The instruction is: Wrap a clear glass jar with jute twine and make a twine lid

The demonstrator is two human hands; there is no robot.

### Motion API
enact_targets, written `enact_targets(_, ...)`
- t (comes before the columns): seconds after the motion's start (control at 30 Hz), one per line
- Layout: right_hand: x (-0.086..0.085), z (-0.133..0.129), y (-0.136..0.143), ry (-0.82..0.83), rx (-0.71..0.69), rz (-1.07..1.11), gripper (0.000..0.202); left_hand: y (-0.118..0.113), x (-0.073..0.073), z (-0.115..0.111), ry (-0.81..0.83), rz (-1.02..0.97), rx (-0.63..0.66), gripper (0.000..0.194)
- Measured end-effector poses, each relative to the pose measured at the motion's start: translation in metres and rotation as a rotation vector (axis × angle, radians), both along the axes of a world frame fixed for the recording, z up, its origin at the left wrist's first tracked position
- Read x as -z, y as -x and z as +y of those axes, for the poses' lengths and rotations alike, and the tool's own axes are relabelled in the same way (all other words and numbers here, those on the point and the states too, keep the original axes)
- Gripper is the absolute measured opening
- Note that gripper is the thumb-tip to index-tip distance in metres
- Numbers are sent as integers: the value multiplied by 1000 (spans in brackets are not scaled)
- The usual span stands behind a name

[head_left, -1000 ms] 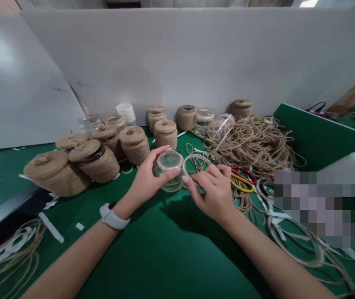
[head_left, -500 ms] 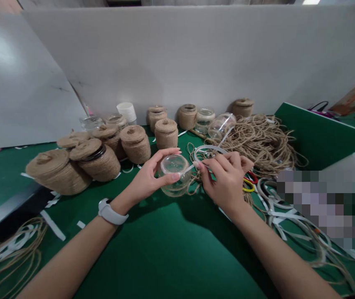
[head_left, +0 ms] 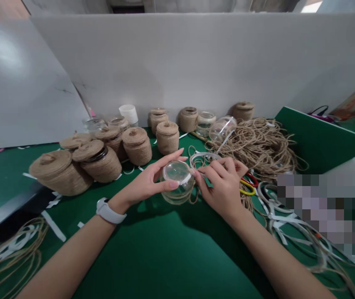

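My left hand (head_left: pixel 148 180) is wrapped around a small clear glass jar (head_left: pixel 178 197), thumb along its near side and fingers behind it. The jar is held a little tilted over the green table. My right hand (head_left: pixel 224 185) is closed in a pinch on white tape, its fingertips against the right side of the jar near the top edge. A pale strip runs along that edge beside my left thumb. The thin tape roll (head_left: pixel 203 155) hangs behind my right fingers, which partly hide it.
Several twine-wrapped jars (head_left: pixel 136 146) stand behind and to the left. Bare glass jars (head_left: pixel 223 128) and a heap of jute twine (head_left: pixel 258 141) lie at the back right. Scissors with red and yellow handles (head_left: pixel 247 189) are beside my right wrist. Tape scraps (head_left: pixel 282 220) litter the right side.
The tape strip that stretched between jar and right hand is now laid along the jar's edge. My right hand has moved left, close against the jar, and the tape roll has shifted left.
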State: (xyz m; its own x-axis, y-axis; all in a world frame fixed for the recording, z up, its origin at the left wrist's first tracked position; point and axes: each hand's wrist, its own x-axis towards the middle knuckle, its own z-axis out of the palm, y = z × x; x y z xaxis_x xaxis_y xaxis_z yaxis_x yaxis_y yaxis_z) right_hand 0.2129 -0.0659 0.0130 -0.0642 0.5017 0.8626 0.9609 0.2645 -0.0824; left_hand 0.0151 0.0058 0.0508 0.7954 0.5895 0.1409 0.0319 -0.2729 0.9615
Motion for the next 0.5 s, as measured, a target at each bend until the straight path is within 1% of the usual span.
enact_targets(0.07,1,-1,1,1,-23,20,19,5,-1,4,-53,36,10,74)
enact_targets(0.1,2,-1,1,1,-39,34,19,8,-1,7,-82,52,-10,75)
enact_targets(0.17,2,-3,4,-5,-80,68,19,12,0,12,-123,49,-94,73)
enact_targets(0.23,1,-5,7,-8,-127,100,19,13,3,16,-127,-3,-178,67)
enact_targets(0.33,1,-7,12,6,-173,113,19,7,6,14,-162,-35,-274,62)
enact_targets(0.4,1,-7,13,11,-177,105,19,0,7,9,-234,13,-335,63)
enact_targets(0.43,1,-6,12,11,-166,104,19,-3,7,7,-271,38,-363,60)
enact_targets(0.5,1,-5,10,9,-114,101,19,-6,6,3,-295,54,-373,55)
